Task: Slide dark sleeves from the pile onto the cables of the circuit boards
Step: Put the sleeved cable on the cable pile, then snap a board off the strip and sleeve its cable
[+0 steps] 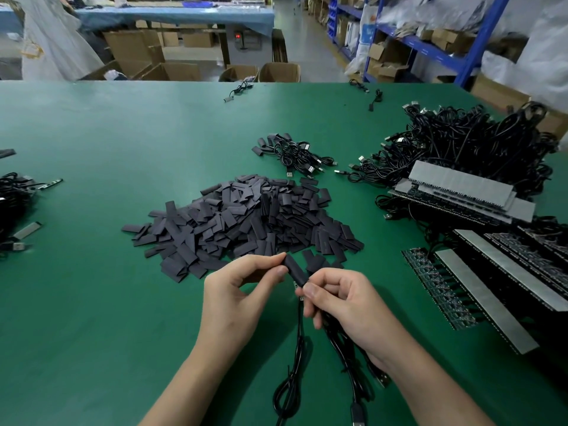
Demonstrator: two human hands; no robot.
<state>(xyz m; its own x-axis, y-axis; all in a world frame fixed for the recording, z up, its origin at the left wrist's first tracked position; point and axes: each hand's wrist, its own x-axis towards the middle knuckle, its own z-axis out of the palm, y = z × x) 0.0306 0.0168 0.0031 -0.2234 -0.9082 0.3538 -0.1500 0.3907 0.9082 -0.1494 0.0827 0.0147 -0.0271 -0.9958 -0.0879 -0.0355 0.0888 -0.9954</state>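
Note:
A large pile of dark flat sleeves [242, 216] lies on the green table in front of me. My left hand [236, 290] pinches the upper end of one dark sleeve [295, 270] between thumb and fingers. My right hand [341, 302] pinches the sleeve's lower end and holds a bundle of black cables [344, 348]. One thin black cable [299, 333] hangs down from under the sleeve and loops near the table's front. A small board end peeks out just below the sleeve, mostly hidden by my fingers.
Rows of circuit boards with grey strips [491, 272] lie at the right, with a big tangle of black USB cables [467, 146] behind them. A small bunch of sleeved cables [295, 155] sits beyond the pile. More cables [15, 204] lie at the left edge.

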